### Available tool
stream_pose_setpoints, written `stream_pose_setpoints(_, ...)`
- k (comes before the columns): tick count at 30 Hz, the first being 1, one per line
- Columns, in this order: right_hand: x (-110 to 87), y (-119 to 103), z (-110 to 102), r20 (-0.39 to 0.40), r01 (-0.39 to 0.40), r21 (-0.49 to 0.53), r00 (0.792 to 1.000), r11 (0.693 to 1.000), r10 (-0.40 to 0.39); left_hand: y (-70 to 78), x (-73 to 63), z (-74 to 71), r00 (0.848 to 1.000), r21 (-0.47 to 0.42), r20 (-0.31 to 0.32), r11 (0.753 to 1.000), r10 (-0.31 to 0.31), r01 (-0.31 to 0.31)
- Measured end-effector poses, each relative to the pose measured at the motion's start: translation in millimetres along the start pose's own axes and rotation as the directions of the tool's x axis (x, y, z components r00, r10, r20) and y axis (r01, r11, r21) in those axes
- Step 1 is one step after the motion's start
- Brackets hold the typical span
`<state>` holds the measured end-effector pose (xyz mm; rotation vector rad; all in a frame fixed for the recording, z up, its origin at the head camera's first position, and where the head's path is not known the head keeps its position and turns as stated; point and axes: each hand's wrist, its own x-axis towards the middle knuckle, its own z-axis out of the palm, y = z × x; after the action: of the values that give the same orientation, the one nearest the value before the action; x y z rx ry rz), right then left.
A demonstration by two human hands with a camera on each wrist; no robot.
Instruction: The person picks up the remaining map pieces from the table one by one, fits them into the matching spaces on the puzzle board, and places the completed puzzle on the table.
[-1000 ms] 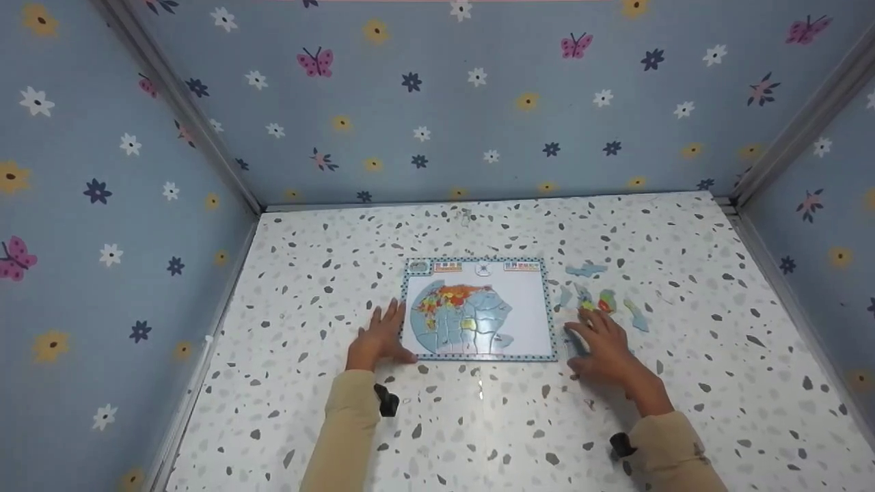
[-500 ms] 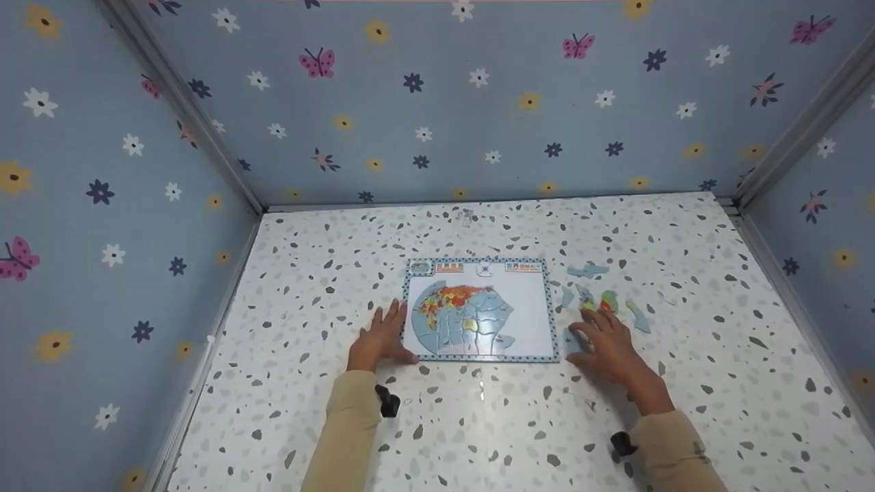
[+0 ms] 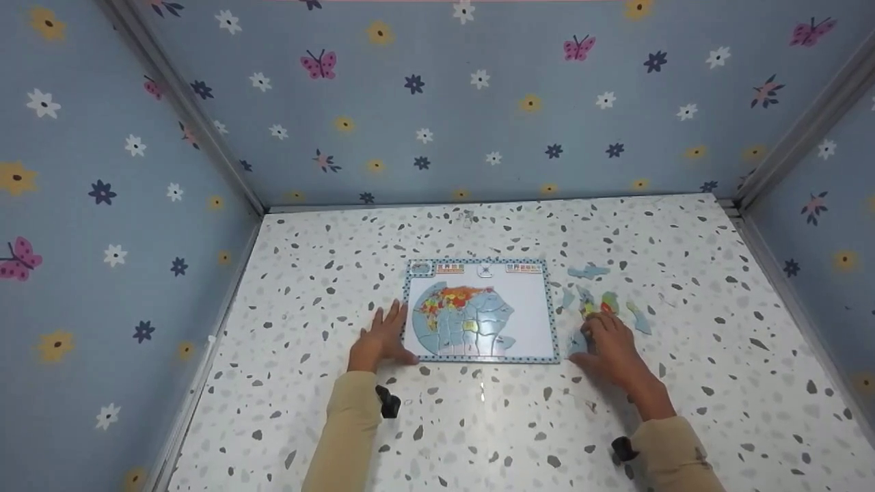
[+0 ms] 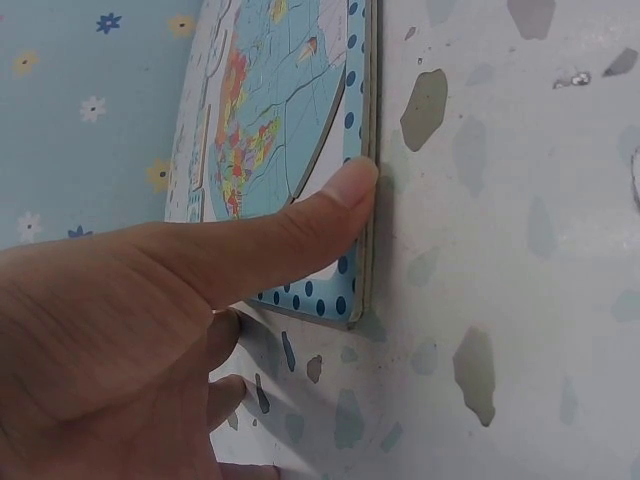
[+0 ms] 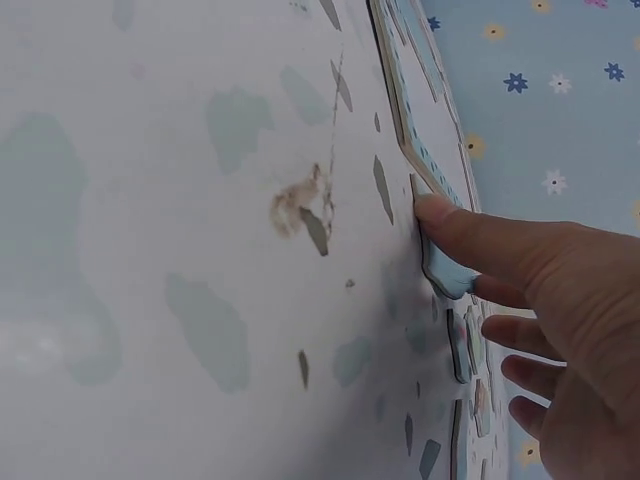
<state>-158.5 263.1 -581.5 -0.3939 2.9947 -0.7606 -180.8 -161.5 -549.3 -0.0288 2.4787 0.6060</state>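
A world-map jigsaw board (image 3: 533,314) with a dotted blue border lies flat on the table. Joined pieces (image 3: 444,328) cover the left and middle of its map; white backing shows to the right. My left hand (image 3: 378,339) rests at the board's lower left corner, its thumb (image 4: 330,205) laid over the border and its fingers spread along the left side. Just off the board's right edge, my right hand (image 3: 613,350) pinches a light blue puzzle piece (image 5: 445,262) between thumb and index finger. That piece is still at table level, partly covered by the hand.
Several loose puzzle pieces lie right of the board: a long blue one (image 3: 588,272) at the back, a green and red one (image 3: 609,302) and a curved one (image 3: 638,318). Flower-patterned walls (image 3: 478,102) enclose the speckled table (image 3: 478,424) at back and sides.
My right hand's index finger and thumb have closed in on the light blue piece beside the board, which shows more plainly now. The left hand and the board stay put.
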Motion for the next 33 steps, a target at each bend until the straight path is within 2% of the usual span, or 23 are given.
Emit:
stream_pose_setpoints(4, -0.1, 1, 1, -0.05, -0.01, 0.04, 0.999, 0.999, 0.012, -1.1, -1.0, 0.5, 1.0, 0.003, -0.009, 1.0, 0.022, -0.022)
stream_pose_setpoints(8, -0.1, 1, -2, -0.073, -0.069, 0.098, 0.994, 0.993, 0.077, -1.1, -0.8, 0.4, 0.999, -0.001, -0.011, 0.999, 0.034, -0.034)
stream_pose_setpoints(13, -0.1, 2, -5, -0.081, -0.13, 0.16, 0.986, 0.979, 0.144, 0.2, -0.5, -0.6, 1.0, -0.001, -0.009, 1.0, 0.02, -0.02)
stream_pose_setpoints(18, -0.5, 3, -6, -0.114, -0.103, 0.235, 0.984, 0.966, 0.133, 0.4, 0.0, -0.8, 1.0, 0.011, -0.011, 1.0, 0.009, -0.009)
stream_pose_setpoints(29, -0.8, 2, -15, -0.02, -0.154, 0.298, 0.986, 0.942, 0.167, -0.4, -0.9, 1.2, 1.0, 0.012, -0.018, 1.0, 0.019, -0.018)
stream_pose_setpoints(33, -2.0, 1, -18, 0.017, -0.193, 0.329, 0.98, 0.925, 0.198, 0.2, -1.4, 0.5, 1.0, 0.006, -0.015, 1.0, 0.017, -0.017)
